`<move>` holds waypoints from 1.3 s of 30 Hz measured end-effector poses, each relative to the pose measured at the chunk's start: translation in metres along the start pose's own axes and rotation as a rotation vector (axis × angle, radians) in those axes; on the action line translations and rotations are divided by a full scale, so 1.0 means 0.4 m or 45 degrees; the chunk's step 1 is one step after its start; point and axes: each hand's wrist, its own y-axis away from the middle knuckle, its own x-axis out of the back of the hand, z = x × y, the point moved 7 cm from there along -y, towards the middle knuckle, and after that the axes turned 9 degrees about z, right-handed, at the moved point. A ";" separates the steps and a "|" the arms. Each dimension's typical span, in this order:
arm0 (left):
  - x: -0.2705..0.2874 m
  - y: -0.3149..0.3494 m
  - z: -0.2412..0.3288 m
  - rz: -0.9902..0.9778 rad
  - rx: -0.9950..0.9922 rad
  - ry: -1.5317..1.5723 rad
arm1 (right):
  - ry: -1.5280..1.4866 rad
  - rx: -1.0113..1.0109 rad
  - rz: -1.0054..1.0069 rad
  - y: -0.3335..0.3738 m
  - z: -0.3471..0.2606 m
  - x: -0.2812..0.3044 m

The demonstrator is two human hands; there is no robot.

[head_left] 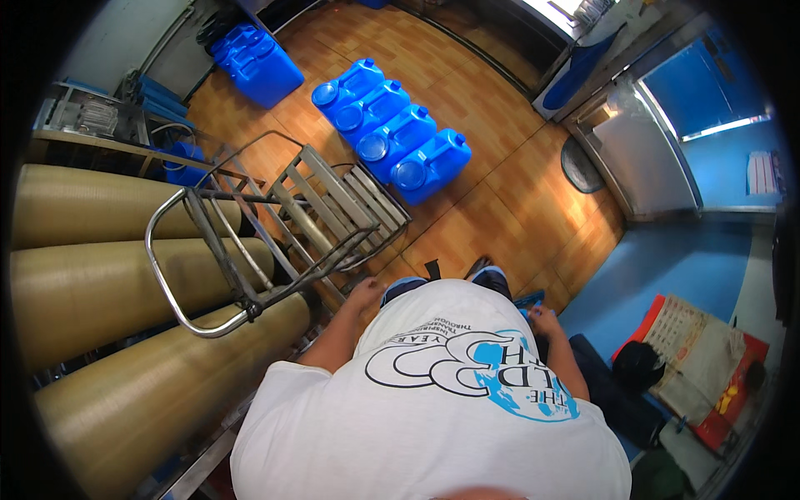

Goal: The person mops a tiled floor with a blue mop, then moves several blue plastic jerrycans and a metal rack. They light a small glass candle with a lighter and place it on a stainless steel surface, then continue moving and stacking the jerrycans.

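My left hand (365, 294) hangs at my side with its fingers curled, nearest to the lower end of a metal hand trolley (292, 204); nothing shows in it. Beside my right thigh, my right hand (543, 320) is closed against a small blue thing (530, 298), whose kind I cannot make out. Beyond the trolley, several blue jerry cans (406, 143) stand upright in a tight row on the floor, their caps on. The trolley has a curved chrome handle and a slatted metal bed, which reaches close to the nearest can.
More blue jerry cans (257, 68) stand at the back left. Long tan cylinders (125, 287) lie along the left side. A blue bucket (184, 164) is behind the trolley. At right are a dark oval mat (581, 165), a blue surface (658, 275) and a red-and-beige sack (704, 367).
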 end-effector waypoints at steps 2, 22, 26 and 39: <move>0.010 -0.071 0.224 0.021 -0.080 0.069 | 0.033 0.035 -0.016 -0.027 0.032 0.033; -0.111 -0.414 0.733 0.091 0.404 0.009 | -0.374 0.663 0.053 -0.864 -0.871 1.082; -0.066 -0.615 0.910 0.134 0.332 0.185 | -0.284 0.596 -0.077 -1.051 -0.995 1.116; 0.379 -1.007 1.569 0.459 0.109 0.442 | 0.354 0.209 -0.146 -1.517 -1.045 1.259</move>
